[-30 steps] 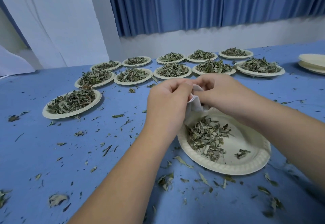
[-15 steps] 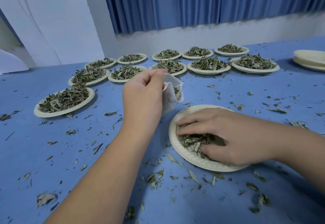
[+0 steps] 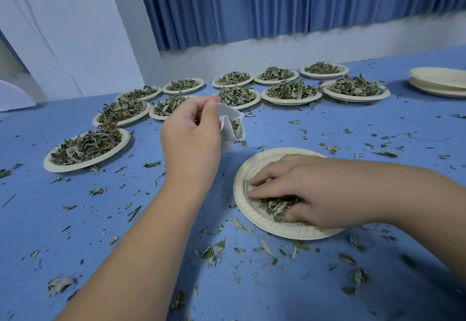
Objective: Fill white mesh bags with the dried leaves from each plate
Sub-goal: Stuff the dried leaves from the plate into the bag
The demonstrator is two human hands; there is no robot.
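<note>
My left hand [image 3: 191, 134] is raised above the blue table and pinches the rim of a small white mesh bag [image 3: 230, 129], whose mouth hangs open to the right with some leaves showing inside. Below and to the right lies a cream paper plate [image 3: 248, 169]. My right hand [image 3: 310, 192] is in that plate, fingers curled round a clump of dried green leaves [image 3: 274, 206]. The rest of the plate looks nearly bare.
Several cream plates heaped with dried leaves stand in two rows at the back [image 3: 290, 92] and one at the left [image 3: 87, 149]. A stack of bare plates [image 3: 438, 82] sits far right. Loose leaf bits litter the blue tabletop [image 3: 353, 134].
My right hand left the bag's mouth and dropped into the plate, closing on the leaves. My left hand lifted the bag up and to the left, away from the plate.
</note>
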